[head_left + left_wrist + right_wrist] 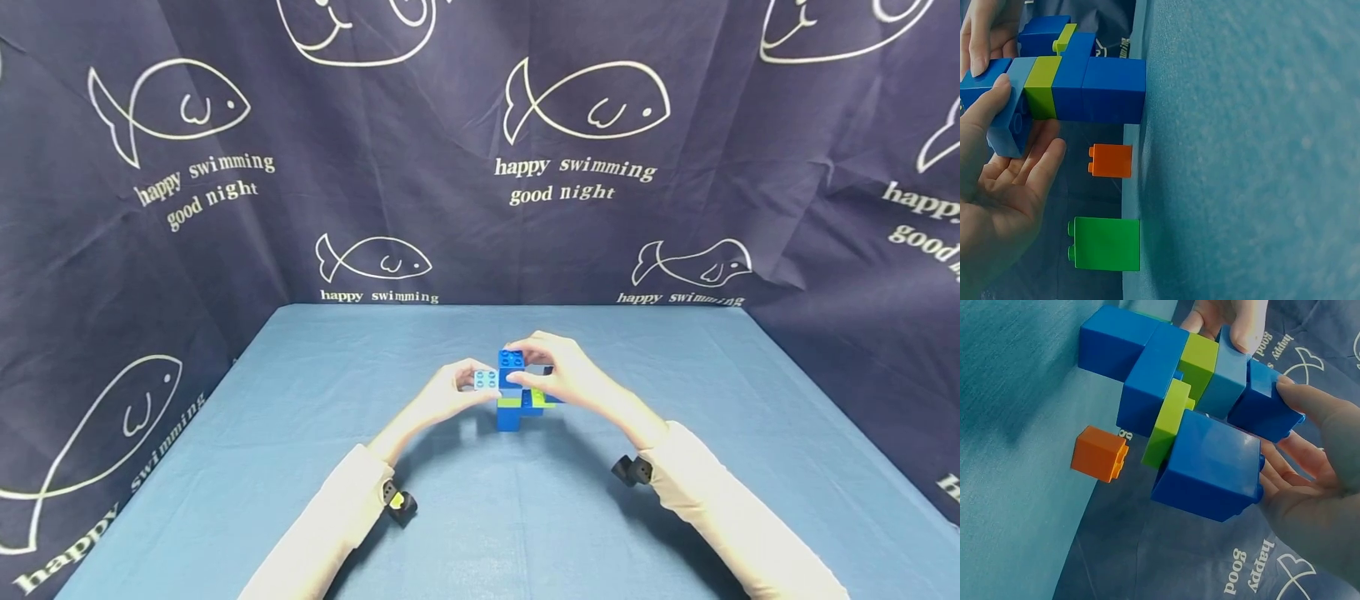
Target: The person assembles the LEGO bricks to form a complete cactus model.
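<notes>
A model of stacked toy bricks stands upright on the table, with a dark blue brick (508,419) at its foot and a lime brick (1042,87) above. My left hand (450,390) grips a light blue brick (486,380) that juts out from the left of the stack, thumb on its near side. At the top, my right hand (557,367) holds a dark blue brick (512,359) between thumb and fingers. A side branch carries a thin lime brick (1167,424) with a large blue brick (1210,464) on it, just under my right palm.
Separate from the model, an orange brick (1112,160) and a green brick (1107,244) stand on the blue tablecloth (480,533). Neither shows in the head view. A dark fish-print curtain (450,208) hangs behind the table. Black wrist cameras (632,469) hang below both sleeves.
</notes>
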`<state>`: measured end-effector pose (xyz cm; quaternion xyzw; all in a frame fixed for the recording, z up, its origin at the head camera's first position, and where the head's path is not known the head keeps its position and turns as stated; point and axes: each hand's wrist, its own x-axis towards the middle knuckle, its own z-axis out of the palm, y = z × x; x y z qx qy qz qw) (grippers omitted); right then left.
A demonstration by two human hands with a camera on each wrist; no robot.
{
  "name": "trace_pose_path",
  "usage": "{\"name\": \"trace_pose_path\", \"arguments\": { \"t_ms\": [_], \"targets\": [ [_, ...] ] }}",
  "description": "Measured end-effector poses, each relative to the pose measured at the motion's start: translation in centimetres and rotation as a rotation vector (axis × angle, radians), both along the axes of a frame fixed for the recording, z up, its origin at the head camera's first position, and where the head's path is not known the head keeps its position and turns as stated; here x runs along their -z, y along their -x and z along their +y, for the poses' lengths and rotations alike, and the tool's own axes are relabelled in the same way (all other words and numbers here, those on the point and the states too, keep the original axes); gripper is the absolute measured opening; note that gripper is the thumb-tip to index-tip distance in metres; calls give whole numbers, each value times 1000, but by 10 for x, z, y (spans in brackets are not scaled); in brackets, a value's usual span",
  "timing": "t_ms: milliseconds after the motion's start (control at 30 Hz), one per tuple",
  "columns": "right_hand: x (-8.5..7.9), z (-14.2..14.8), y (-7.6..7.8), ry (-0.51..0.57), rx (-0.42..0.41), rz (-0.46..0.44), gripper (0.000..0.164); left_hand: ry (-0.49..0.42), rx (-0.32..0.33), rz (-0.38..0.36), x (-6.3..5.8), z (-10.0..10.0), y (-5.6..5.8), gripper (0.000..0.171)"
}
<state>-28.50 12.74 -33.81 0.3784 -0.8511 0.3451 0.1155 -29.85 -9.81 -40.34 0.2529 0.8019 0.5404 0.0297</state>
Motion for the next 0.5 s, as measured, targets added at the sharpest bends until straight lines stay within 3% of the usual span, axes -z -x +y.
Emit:
{"name": "trace_pose_path", "arguments": {
  "t_ms": [500],
  "targets": [
    [-3, 0, 1, -28, -33, 26, 42, -11, -1, -16, 1, 1, 2, 32]
  ]
}}
